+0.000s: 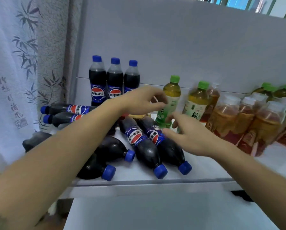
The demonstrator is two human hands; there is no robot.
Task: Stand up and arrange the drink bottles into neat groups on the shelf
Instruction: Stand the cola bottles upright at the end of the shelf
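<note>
three colas standing, the rest still down

three cola bottles stand upright in a row against the white back panel, at the far left of the white shelf. left of them a curtain printed with bamboo hangs just beside the shelf's left end. nearer than the standing row, two fallen colas lie with caps pointing left, close to that left end. four more lying colas are nearer the shelf's front edge, their blue caps toward it; the nearest cap almost reaches the edge. all have dark liquid, blue caps and red, white and blue labels.

the left hand hovers right of the standing row, above the lying bottles, fingers loosely curled and apart, holding nothing. just right of it an upright green tea bottle with a green cap stands on the shelf. the right hand reaches in below it, fingers relaxed and spread; its fingertips are at the bottle's base, and i cannot tell whether they touch. bare shelf shows between the right forearm and the front edge.

further right a second green tea stands blurred, then a packed cluster of amber tea bottles with white caps, and more green-capped bottles behind them toward the back panel. above that panel, window bars show.
</note>
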